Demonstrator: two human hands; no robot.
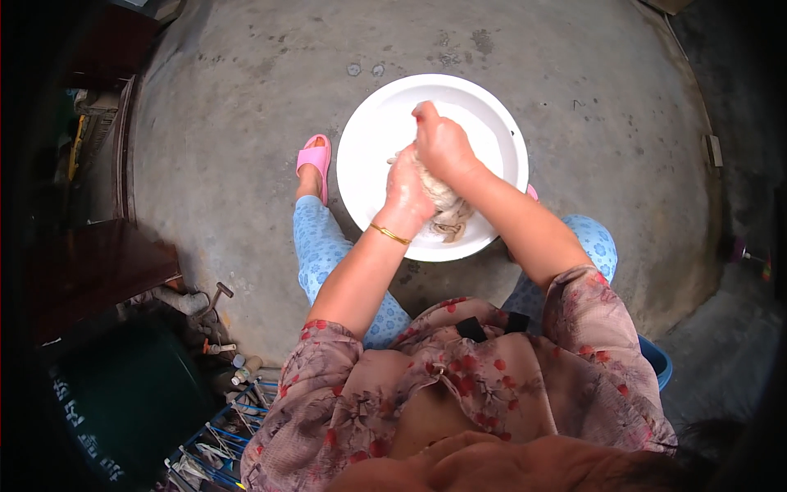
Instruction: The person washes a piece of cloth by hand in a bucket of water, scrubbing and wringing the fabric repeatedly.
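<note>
Between my knees a round white basin stands on the concrete floor. Over it, my left hand, with a gold-coloured bangle at the wrist, grips a bunched, wet-looking cream cloth. My right hand is closed at the cloth's upper part, just above and beside the left one. The lower end of the cloth hangs in folds towards the basin's near side. Most of what the fingers hold is hidden by the hands, and the basin's bottom shows as bright white.
A dark green container and a blue wire rack stand at the lower left. Dark red wooden furniture lines the left side. Part of a blue tub shows by my right side. My foot in a pink slipper is left of the basin.
</note>
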